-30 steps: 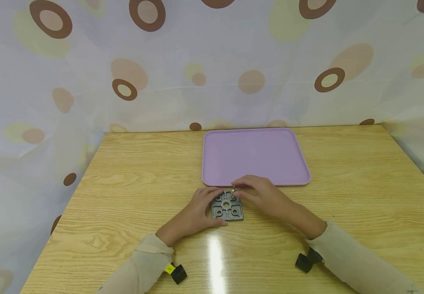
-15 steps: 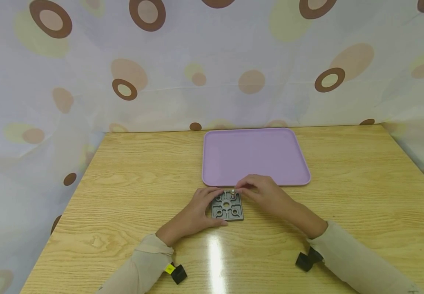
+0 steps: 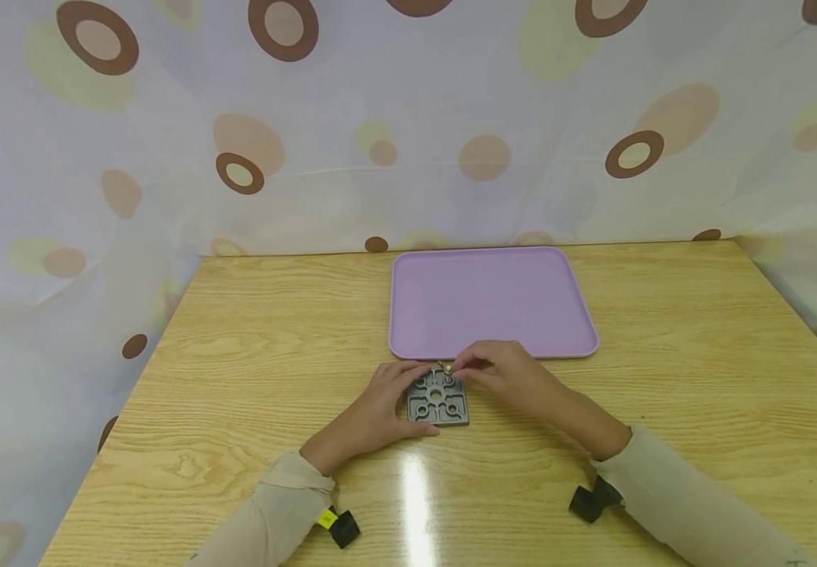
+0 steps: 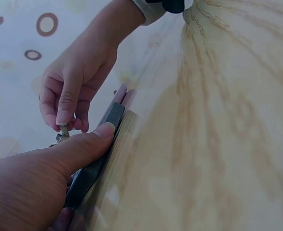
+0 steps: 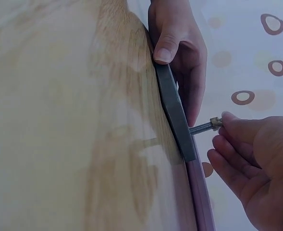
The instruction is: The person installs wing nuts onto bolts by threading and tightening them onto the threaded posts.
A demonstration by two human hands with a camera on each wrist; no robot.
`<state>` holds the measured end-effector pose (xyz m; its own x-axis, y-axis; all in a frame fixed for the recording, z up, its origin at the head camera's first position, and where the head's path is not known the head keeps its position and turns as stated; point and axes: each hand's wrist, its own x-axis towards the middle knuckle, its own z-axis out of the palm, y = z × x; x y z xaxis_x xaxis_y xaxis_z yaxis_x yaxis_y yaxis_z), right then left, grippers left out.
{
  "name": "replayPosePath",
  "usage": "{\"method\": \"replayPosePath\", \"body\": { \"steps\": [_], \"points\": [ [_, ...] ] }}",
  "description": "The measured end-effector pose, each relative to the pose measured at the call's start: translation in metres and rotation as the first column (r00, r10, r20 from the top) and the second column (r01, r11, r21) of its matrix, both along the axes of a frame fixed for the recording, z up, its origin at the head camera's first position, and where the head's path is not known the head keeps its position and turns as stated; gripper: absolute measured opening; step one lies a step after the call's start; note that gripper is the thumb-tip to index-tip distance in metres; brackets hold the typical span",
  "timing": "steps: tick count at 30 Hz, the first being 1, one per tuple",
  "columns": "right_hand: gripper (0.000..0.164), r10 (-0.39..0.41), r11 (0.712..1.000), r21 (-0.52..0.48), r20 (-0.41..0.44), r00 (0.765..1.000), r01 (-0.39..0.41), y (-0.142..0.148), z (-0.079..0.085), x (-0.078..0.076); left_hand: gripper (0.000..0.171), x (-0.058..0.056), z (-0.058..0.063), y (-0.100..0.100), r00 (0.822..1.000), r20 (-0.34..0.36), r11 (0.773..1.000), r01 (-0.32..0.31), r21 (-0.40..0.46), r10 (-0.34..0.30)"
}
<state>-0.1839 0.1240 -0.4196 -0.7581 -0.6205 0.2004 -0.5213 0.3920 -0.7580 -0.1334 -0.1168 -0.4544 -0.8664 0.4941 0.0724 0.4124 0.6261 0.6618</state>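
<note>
A square grey metal plate (image 3: 437, 409) with several round holes lies on the table. My left hand (image 3: 380, 405) grips it from the left, thumb on the near edge and fingers at the far edge. From the plate's far right hole rises a threaded bolt (image 5: 201, 129). On the bolt's upper end sits a small brass-coloured wing nut (image 5: 215, 122), one ear of it pointing left in the head view. The thumb and index finger of my right hand (image 3: 508, 374) pinch this nut. In the left wrist view, the left thumb (image 4: 91, 144) hides part of the bolt.
A purple tray (image 3: 489, 303) lies just beyond the plate, with its near rim close to my right hand. The wooden table (image 3: 274, 339) meets a patterned curtain (image 3: 338, 205) at the back. Dark wrist cameras hang under both sleeves.
The right fingertips have shifted slightly about the bolt top, first drawing back to the right, then closing on the wing nut, whose ear has turned into sight. The left hand and plate stay put.
</note>
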Motion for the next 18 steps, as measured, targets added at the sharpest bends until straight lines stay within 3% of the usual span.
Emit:
{"method": "replayPosePath", "body": {
  "steps": [12,18],
  "points": [
    [0.033,0.026,0.999,-0.036,0.026,0.999,-0.025,-0.0021,-0.0029,0.0014,0.088,0.0000,-0.0003,0.0000,1.000,0.001,1.000,-0.002,-0.003,0.002],
    [0.035,0.065,0.998,-0.002,0.020,0.998,-0.065,-0.0022,-0.0022,0.0010,0.089,-0.0002,0.0000,0.0002,1.000,-0.005,1.000,-0.001,-0.009,0.001]
  ]
}}
